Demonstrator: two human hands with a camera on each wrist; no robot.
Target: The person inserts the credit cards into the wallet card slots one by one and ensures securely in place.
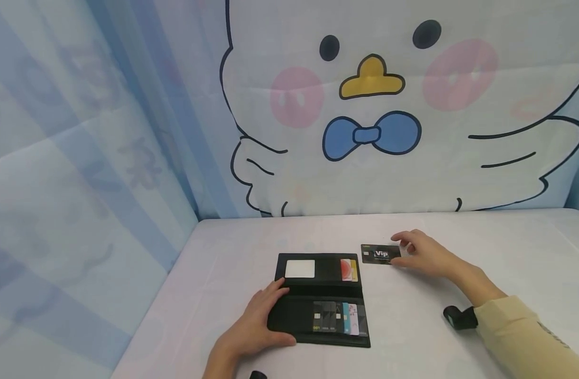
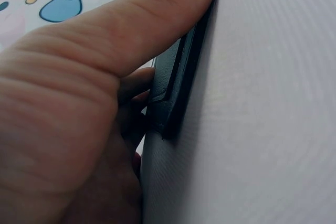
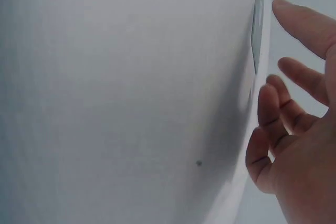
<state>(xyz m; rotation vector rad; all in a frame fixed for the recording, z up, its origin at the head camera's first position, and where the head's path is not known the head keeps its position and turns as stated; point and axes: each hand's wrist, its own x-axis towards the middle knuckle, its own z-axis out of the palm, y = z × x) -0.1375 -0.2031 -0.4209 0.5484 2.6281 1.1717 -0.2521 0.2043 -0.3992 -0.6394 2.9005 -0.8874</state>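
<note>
An unfolded black card wallet (image 1: 327, 269) lies flat on the table. Its upper half holds a white card (image 1: 300, 268) and a red and yellow pair (image 1: 347, 270); several cards (image 1: 327, 317) overlap in the lower half. My left hand (image 1: 253, 327) rests at the wallet's left side, thumb near the bottom edge and fingers stretched along the side. In the left wrist view the thumb (image 2: 157, 17) hides part of the wallet (image 2: 173, 85). A black "Vip" card (image 1: 372, 253) lies just right of the wallet. My right hand (image 1: 429, 256) is at its right end, fingers spread and loosely bent.
A pale tablecloth (image 1: 412, 326) covers the table. Behind it hangs a curtain (image 1: 298, 173) printed with a cartoon bird, and a blue and white curtain (image 1: 80, 210) closes the left side. A black wrist camera (image 1: 460, 318) sits by the right sleeve (image 1: 526, 331).
</note>
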